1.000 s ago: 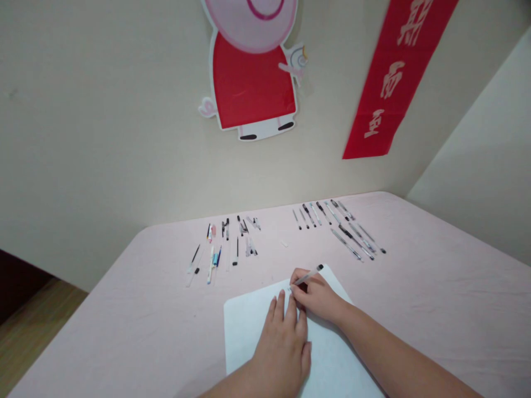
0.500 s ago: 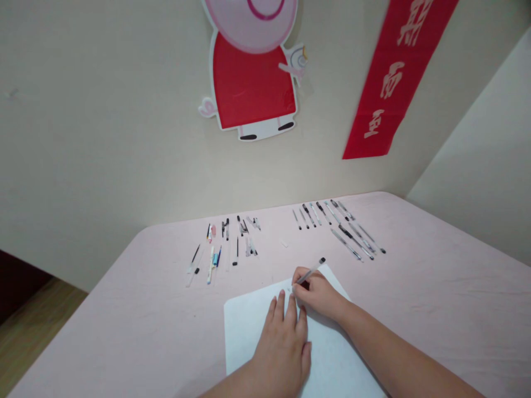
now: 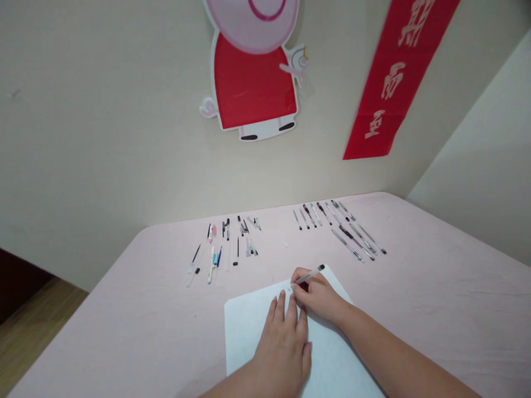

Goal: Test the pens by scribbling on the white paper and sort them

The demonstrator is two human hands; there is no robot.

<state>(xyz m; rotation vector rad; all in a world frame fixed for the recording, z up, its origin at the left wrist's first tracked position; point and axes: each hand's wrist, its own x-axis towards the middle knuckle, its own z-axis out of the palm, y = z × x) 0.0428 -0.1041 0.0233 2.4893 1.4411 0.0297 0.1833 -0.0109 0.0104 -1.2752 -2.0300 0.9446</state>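
My right hand pinches a clear pen with a black cap end, its tip down on a white sheet of paper. My left hand lies flat on the same sheet with its fingers stretched out, just beside the right hand. The sheet rests on a pink table near its front edge.
Several pens and loose pen parts lie in rows at the back left of the table. A second row of pens lies at the back right. A small white piece lies between them. A cartoon cutout and a red banner hang on the wall.
The pen's top end dipped slightly lower in my right hand, while the hand stayed on the paper. My left hand has not moved.
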